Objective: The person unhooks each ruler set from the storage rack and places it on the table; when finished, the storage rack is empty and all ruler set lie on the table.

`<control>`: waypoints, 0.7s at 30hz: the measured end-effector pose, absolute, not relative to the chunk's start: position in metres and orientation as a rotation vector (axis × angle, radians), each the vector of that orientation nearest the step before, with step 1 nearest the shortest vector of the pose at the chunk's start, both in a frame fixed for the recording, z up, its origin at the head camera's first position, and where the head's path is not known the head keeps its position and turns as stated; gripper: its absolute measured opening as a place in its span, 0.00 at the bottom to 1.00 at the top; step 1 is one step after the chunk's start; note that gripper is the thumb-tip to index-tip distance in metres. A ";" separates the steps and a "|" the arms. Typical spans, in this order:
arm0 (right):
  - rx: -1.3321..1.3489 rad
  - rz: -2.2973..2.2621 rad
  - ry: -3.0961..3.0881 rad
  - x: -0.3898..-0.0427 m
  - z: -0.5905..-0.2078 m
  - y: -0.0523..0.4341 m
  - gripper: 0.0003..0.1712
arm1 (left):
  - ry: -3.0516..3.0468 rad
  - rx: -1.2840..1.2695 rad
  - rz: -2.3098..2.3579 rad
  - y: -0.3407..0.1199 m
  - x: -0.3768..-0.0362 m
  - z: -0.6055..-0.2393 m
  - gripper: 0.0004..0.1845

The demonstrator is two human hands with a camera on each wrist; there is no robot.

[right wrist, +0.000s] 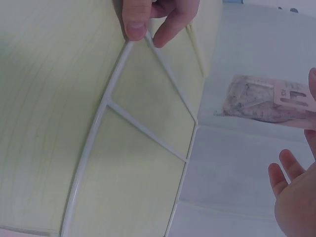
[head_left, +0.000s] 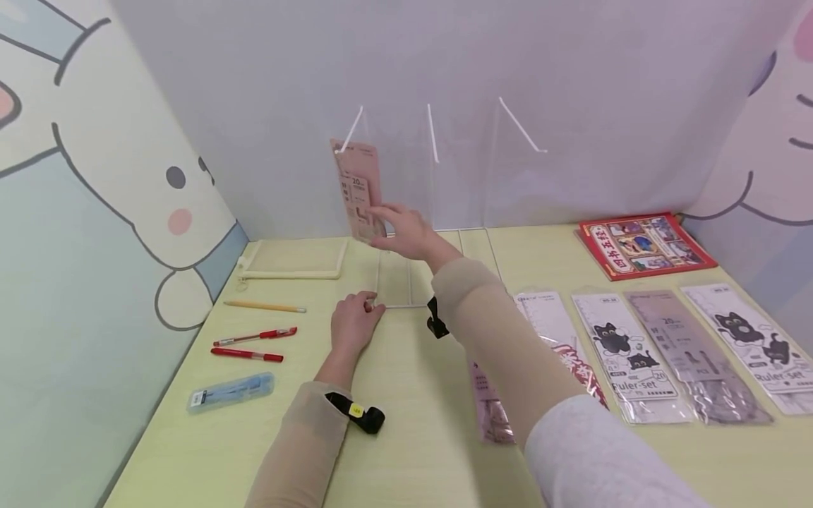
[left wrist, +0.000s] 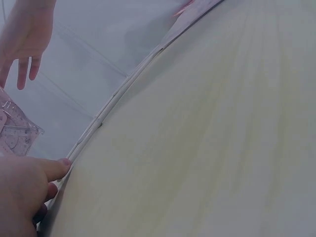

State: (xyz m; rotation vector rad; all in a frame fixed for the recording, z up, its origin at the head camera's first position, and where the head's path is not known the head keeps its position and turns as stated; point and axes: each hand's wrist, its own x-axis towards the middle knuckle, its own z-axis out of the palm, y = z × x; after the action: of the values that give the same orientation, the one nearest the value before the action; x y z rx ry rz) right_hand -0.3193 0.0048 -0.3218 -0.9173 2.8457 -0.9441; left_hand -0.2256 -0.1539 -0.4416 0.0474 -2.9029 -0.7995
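Head overview; close wrist views.

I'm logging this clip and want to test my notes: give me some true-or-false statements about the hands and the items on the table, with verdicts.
1. The left hand pinches the white wire rack base. True.
2. The right hand rests on the red booklet. False: it is at the pink ruler set hanging on a hook.
3. Two red pens lie left of the left hand. True.
4. The pencil stands upright. False: it lies flat.
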 end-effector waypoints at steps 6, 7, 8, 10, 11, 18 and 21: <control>-0.846 -1.117 2.813 -0.320 -0.322 0.009 0.36 | -2.895 0.045 -0.805 -0.154 -0.226 -0.443 0.19; -0.829 -1.165 2.812 -0.320 -0.323 0.012 0.35 | -2.893 0.042 -0.804 -0.154 -0.226 -0.443 0.19; -0.811 -1.227 2.804 -0.320 -0.325 0.014 0.34 | -2.891 0.040 -0.804 -0.154 -0.226 -0.443 0.19; -0.765 -1.340 2.792 -0.320 -0.327 0.019 0.33 | -2.887 0.041 -0.807 -0.154 -0.226 -0.442 0.19; -0.748 -1.392 2.783 -0.320 -0.328 0.021 0.32 | -2.885 0.044 -0.811 -0.153 -0.226 -0.442 0.19; -0.597 -1.712 2.694 -0.318 -0.330 0.029 0.31 | -2.893 0.057 -0.810 -0.153 -0.226 -0.442 0.19; -0.515 -1.772 2.701 -0.317 -0.329 0.029 0.29 | -2.891 0.052 -0.805 -0.153 -0.227 -0.443 0.19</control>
State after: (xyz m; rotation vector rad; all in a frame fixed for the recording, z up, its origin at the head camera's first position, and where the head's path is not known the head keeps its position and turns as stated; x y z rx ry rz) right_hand -0.3174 0.0289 -0.3288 -0.5151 2.7006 -1.7718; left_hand -0.2265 -0.1531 -0.4432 0.0524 -2.8909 -0.8046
